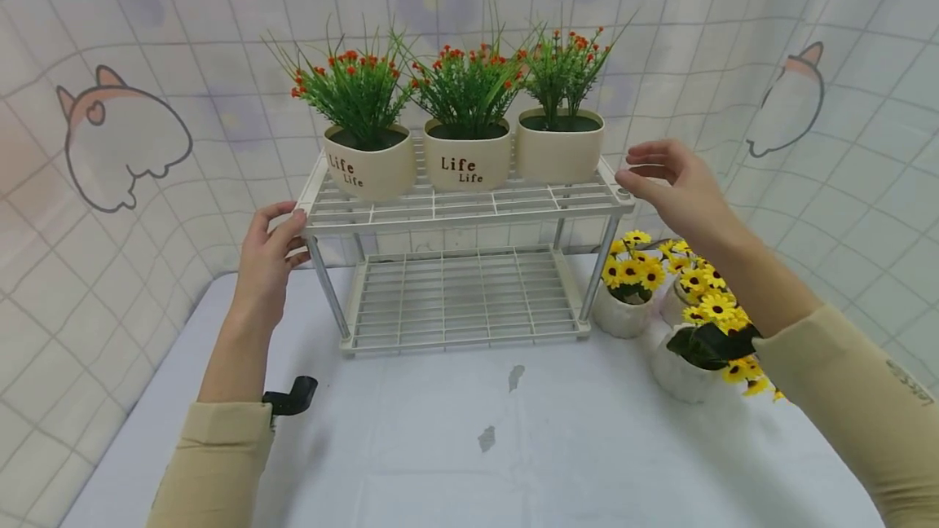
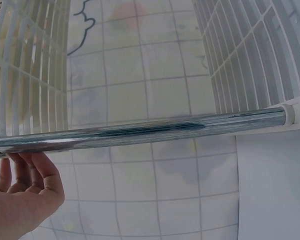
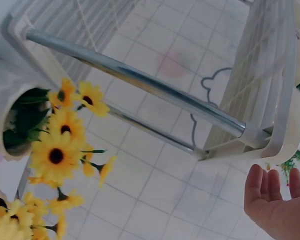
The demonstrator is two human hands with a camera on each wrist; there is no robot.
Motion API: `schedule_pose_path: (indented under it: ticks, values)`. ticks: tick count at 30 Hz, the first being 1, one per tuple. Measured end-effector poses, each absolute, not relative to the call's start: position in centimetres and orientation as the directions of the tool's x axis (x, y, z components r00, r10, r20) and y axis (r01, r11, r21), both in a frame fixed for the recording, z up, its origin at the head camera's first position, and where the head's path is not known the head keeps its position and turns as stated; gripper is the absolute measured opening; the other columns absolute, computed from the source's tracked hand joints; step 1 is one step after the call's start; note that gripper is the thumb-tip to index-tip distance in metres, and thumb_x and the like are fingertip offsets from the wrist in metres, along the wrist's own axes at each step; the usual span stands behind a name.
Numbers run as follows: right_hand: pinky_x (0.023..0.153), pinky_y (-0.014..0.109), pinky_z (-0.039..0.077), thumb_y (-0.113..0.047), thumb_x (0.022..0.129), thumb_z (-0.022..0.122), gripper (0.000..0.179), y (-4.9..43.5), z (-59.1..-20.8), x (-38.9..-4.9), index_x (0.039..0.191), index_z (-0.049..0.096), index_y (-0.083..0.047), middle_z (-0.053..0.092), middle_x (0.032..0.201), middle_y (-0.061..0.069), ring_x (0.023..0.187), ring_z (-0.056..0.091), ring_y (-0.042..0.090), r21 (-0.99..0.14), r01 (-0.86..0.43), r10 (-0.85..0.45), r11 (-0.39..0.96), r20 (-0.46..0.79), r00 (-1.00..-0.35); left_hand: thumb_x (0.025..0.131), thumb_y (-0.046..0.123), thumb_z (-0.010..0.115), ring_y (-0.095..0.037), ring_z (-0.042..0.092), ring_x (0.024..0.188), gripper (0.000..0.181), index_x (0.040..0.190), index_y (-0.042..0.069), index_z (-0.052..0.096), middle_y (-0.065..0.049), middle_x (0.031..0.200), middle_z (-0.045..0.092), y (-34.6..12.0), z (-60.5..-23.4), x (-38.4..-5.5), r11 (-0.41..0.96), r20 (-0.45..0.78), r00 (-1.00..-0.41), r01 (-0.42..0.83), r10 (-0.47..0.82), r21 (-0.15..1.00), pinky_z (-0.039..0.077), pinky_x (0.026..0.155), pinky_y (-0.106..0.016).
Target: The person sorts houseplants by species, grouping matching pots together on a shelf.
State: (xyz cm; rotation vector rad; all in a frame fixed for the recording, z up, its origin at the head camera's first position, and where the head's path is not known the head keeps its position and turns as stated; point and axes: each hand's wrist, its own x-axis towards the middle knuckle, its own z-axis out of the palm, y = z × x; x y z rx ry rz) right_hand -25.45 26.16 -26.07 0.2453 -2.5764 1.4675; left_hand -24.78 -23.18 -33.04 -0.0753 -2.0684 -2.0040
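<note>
The two-tier white rack [image 1: 469, 219] stands on the table [image 1: 411, 430] ahead, its long axis running left to right between the hands, three cream flowerpots [image 1: 467, 160] along its top. The left hand [image 1: 266, 267] is nearer, fingertips at the left front corner, grip indeterminable; the right hand [image 1: 685, 194], fingers loosely bent and holding nothing, lies just beside the right front corner.

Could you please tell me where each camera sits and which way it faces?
Head: worn on the head, facing forward and down at the rack; left hand, right hand and sleeves show.
Left wrist: worn there, facing the rack's left end; left hand shows.
Right wrist: worn there, facing the rack's right end; right hand shows.
Head and right wrist both show the yellow flowers.
</note>
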Motion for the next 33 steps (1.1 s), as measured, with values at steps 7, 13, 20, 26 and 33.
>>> schedule_pose_path:
  ticks: [7, 13, 20, 26, 33]
  values:
    - [0.093, 0.020, 0.049, -0.036, 0.104, 0.062, 0.046, 27.4, -28.3, -21.3, 0.138, 0.049, -0.008, 0.055, 0.131, 0.005, 0.113, 0.058, 0.017, -0.840, -0.247, -0.074, 0.483, 0.242, -0.968, 0.106, 0.038, 0.058, -0.014, 0.058, 0.105, 0.043, 0.141, 0.017, 0.043, -0.001, 0.121, 0.061, -23.3, -33.0, -24.8, 0.038, 0.224, -0.964, 0.220, -0.144, 0.975, 0.040, 0.094, -0.032]
    - [0.086, 0.017, 0.051, -0.024, 0.105, 0.063, 0.030, 28.1, -31.6, -17.9, 0.127, 0.057, -0.005, 0.062, 0.120, 0.002, 0.103, 0.063, 0.013, -0.885, -0.237, -0.128, 0.401, 0.202, -0.971, 0.105, 0.036, 0.060, -0.014, 0.059, 0.103, 0.039, 0.137, 0.018, 0.045, -0.004, 0.119, 0.063, -23.2, -32.9, -24.8, -0.003, 0.228, -0.964, 0.230, -0.135, 0.973, 0.042, 0.091, -0.031]
    - [0.082, 0.022, 0.055, -0.014, 0.105, 0.062, 0.021, 28.2, -37.2, -13.7, 0.122, 0.059, -0.002, 0.066, 0.111, -0.001, 0.096, 0.065, 0.013, -0.946, -0.152, -0.106, 0.285, 0.127, -0.986, 0.105, 0.035, 0.059, -0.016, 0.058, 0.103, 0.039, 0.137, 0.018, 0.045, -0.003, 0.116, 0.063, -23.2, -33.0, -24.7, -0.012, 0.228, -0.964, 0.231, -0.139, 0.973, 0.042, 0.090, -0.030]
    - [0.083, 0.025, 0.056, -0.023, 0.104, 0.064, 0.031, 28.5, -40.7, -11.9, 0.125, 0.057, -0.001, 0.067, 0.109, -0.004, 0.097, 0.066, 0.013, -0.965, 0.036, 0.009, 0.260, -0.035, -0.999, 0.106, 0.036, 0.058, -0.018, 0.058, 0.104, 0.041, 0.139, 0.016, 0.045, -0.005, 0.120, 0.063, -23.0, -33.1, -24.6, 0.015, 0.238, -0.959, 0.239, -0.151, 0.971, 0.042, 0.091, -0.030]
    - [0.087, 0.027, 0.055, -0.029, 0.104, 0.065, 0.047, 29.4, -43.2, -11.1, 0.136, 0.048, 0.001, 0.065, 0.110, -0.011, 0.099, 0.064, 0.005, -0.949, 0.229, 0.099, 0.217, -0.212, -0.972, 0.105, 0.038, 0.059, -0.017, 0.058, 0.105, 0.041, 0.138, 0.017, 0.045, -0.004, 0.120, 0.063, -22.8, -33.2, -24.7, 0.018, 0.239, -0.957, 0.240, -0.162, 0.971, 0.042, 0.091, -0.029]
